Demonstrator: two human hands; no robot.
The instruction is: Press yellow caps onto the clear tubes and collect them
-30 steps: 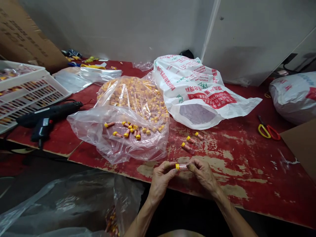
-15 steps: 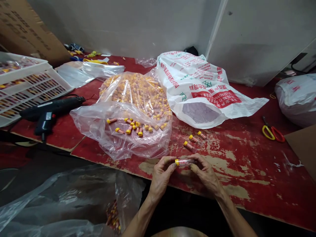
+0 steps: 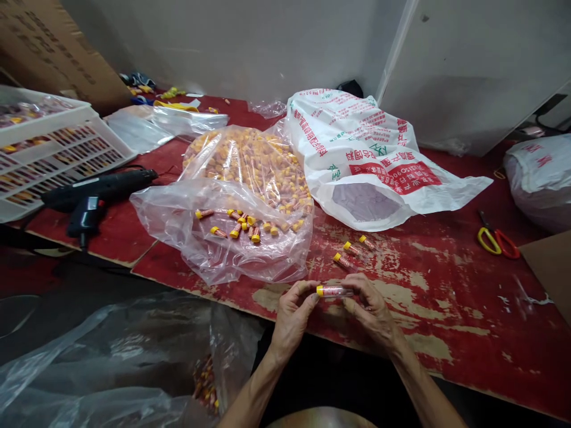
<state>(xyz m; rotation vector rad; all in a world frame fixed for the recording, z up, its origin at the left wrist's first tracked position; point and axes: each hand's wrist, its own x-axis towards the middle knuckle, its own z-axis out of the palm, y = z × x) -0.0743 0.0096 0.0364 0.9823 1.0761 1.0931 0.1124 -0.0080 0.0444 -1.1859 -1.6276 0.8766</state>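
Between my two hands lies a small clear tube with a yellow cap (image 3: 332, 291), held level above the table's front edge. My left hand (image 3: 292, 315) pinches the capped end between thumb and fingers. The clear end sits in the fingers of my right hand (image 3: 372, 309), which partly cover it. Just beyond, a few similar capped tubes (image 3: 343, 261) rest on the worn red tabletop (image 3: 428, 285). To the left, a clear plastic bag (image 3: 241, 172) is full of yellow-capped tubes, with several more lying near its mouth.
A white printed sack (image 3: 357, 137) lies open behind the tubes. Scissors (image 3: 497, 241) with yellow and red handles are at right. A black heat gun (image 3: 98, 193) lies beside a white crate (image 3: 66, 151) at left. Below the table edge is another clear bag (image 3: 147, 345) containing tubes.
Both hands keep nearly the same place and grip on the tube. The whole view has shifted slightly, so the background things appear a little farther right.
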